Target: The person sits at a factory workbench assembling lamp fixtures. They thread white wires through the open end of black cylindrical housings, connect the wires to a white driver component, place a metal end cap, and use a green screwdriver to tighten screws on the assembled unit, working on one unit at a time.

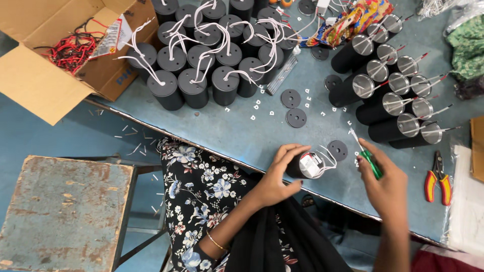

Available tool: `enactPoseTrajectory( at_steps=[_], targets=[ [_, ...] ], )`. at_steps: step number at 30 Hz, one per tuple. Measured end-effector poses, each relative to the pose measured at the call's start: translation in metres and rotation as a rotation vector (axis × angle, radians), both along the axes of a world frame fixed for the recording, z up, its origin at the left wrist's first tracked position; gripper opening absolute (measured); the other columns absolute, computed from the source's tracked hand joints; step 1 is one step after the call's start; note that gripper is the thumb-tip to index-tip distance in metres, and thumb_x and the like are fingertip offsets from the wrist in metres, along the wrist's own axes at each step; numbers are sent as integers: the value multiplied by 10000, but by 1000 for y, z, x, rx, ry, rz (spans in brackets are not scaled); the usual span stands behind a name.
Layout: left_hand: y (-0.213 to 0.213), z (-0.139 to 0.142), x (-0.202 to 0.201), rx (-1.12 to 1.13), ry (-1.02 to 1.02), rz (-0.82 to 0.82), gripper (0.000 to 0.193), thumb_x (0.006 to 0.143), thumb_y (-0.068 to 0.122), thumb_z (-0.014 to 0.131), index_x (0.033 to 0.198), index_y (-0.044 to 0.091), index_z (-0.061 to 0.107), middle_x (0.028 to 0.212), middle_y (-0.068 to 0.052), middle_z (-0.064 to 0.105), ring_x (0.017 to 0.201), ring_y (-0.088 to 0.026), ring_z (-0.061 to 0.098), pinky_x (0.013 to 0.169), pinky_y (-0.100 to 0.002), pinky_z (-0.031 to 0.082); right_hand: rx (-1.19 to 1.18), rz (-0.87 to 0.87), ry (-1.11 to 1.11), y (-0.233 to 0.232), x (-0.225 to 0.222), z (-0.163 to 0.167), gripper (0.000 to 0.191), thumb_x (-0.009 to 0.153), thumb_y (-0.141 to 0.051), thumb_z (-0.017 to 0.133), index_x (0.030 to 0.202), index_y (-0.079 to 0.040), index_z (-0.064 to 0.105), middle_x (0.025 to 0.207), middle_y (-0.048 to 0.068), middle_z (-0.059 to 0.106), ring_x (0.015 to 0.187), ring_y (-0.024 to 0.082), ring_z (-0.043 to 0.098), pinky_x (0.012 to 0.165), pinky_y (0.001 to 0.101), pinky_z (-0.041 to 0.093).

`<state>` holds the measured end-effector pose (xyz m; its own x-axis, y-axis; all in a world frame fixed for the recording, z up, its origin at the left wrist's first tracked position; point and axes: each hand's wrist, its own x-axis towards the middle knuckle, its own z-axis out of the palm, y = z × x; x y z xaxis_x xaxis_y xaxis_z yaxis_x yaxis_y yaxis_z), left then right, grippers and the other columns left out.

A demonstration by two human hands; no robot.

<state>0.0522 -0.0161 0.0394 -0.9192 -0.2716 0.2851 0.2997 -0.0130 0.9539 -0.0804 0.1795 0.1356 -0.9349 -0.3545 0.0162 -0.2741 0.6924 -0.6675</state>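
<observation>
Fingers of the left hand (278, 174) wrap a black cylinder (302, 165) lying at the surface (242, 136) edge, while right hand (380, 176) fingers pinch a green-handled screwdriver (367, 157) just beside its open, wired end, apparently mid-assembly, a loose black disc (337, 150) nearby.

The surface (262, 136) was a worn blue-grey top whose near edge ran diagonally from upper left to lower right. Beyond that edge lay a blue floor (40, 141) strewn with small white scraps. A rusty, paint-chipped metal stool (60, 206) stood at lower left. The light was even and soft.
</observation>
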Motion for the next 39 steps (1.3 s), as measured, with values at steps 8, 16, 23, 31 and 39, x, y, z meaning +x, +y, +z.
enactPoseTrajectory(
  at_steps=[8, 16, 23, 31, 39],
  targets=[
    [-9, 17, -16, 140, -76, 76, 309, 943, 88, 601, 1225, 20, 709, 1307, -122, 633, 1262, -236, 596, 1134, -332, 423, 148, 0, 524, 18, -37, -95, 419, 973, -30, 695, 1382, -119, 711, 1043, 176, 589, 1006, 347, 593, 907, 446, 476],
    [-23, 55, -30, -195, -329, 149, 191, 828, 97, 778, 1010, 44, 800, 906, -122, 685, 805, -227, 682, 748, -323, 552, -192, 178, 144, -12, -1, -48, 395, 948, -154, 684, 1341, -125, 666, 1237, 115, 592, 1140, 269, 579, 993, 381, 469],
    [-46, 62, -60, -562, -356, -10, 148, 776, 152, 775, 844, 21, 782, 765, -122, 746, 726, -239, 743, 693, -344, 578, -460, 434, -267, -41, 27, -51, 391, 974, -184, 612, 1330, -24, 613, 1274, 90, 601, 1192, 182, 570, 1035, 303, 421],
    [-59, 69, -75, -493, -434, -222, 183, 716, 183, 778, 803, 24, 753, 726, -125, 748, 708, -254, 771, 671, -352, 579, -660, 244, -418, -46, 42, -80, 344, 1018, -189, 533, 1305, -13, 600, 1189, 41, 622, 1123, 108, 558, 1007, 259, 425],
    [-54, 86, -101, -1005, -268, -280, 174, 598, 158, 835, 705, 49, 750, 744, -157, 735, 747, -355, 720, 668, -446, 560, -641, 262, -366, -45, 40, -88, 314, 1021, -155, 509, 1292, -6, 567, 1115, 39, 586, 1027, 104, 522, 948, 249, 417]
  ],
)
